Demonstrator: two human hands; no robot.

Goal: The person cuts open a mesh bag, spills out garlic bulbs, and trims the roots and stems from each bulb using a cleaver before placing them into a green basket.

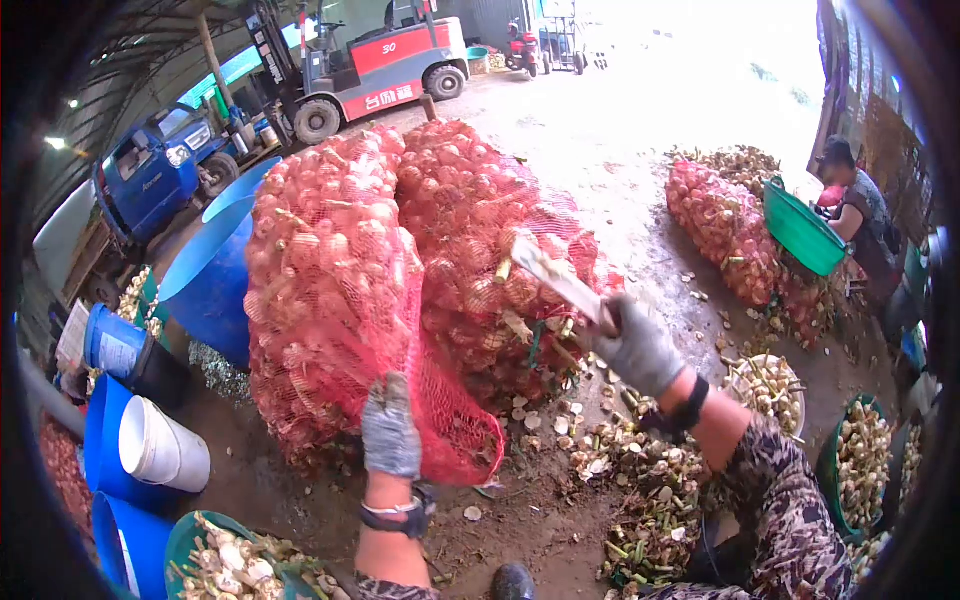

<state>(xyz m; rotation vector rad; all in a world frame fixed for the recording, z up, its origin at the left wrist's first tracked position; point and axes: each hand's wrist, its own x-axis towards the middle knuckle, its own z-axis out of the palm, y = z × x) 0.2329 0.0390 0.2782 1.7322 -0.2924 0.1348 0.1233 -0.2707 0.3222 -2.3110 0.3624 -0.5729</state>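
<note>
The loose mouth of the near red net bag (330, 270) sags at 6 to 7 o'clock, with the bag's bulk at 9 o'clock, upright and packed with garlic. At 7 o'clock the left hand (391, 430), gloved, lies against that mesh with its fingers bent away from view (I cannot tell whether they grip net, a bulb or nothing). At 4 o'clock the right hand (640, 345), gloved too, has its fingers closed on a flat blade (565, 282) that points toward 11 o'clock. Good handling here, I judge, means a firm grip low on the blade, its edge angled away from the left wrist and clear of the mesh, which could snag; the left fingers do best well apart from its path. Loose garlic (650, 500) lies on the ground at 5 o'clock, so careful footing helps. Beyond, a second red net bag (470, 190) stands at 12 o'clock; farther off, a seated co-worker (862, 215) is at 2 o'clock.
</note>
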